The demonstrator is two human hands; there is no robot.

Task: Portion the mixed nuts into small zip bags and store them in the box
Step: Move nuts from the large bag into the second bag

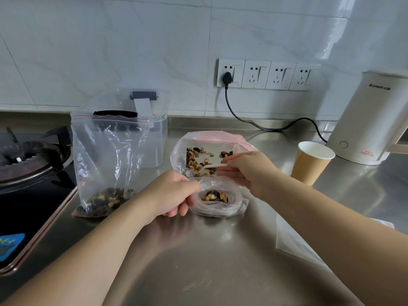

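A small zip bag point(217, 206) sits open on the steel counter with a few mixed nuts point(215, 196) inside. My left hand point(171, 193) pinches its rim on the left and holds the mouth open. My right hand point(245, 171) grips a white plastic spoon point(212, 167) whose bowl reaches into a larger open bag point(183, 155) of loose nuts point(194, 161) just behind. A tall zip bag point(110, 160) with nuts at its bottom stands at the left. Behind it is a clear plastic box point(157, 138) with its lid raised.
A gas stove point(28, 164) lies at the left edge. A paper cup point(311, 165) and a white kettle point(373, 120) stand at the right, its black cord point(254, 123) running to wall sockets. More clear bags point(295, 241) lie flat under my right forearm.
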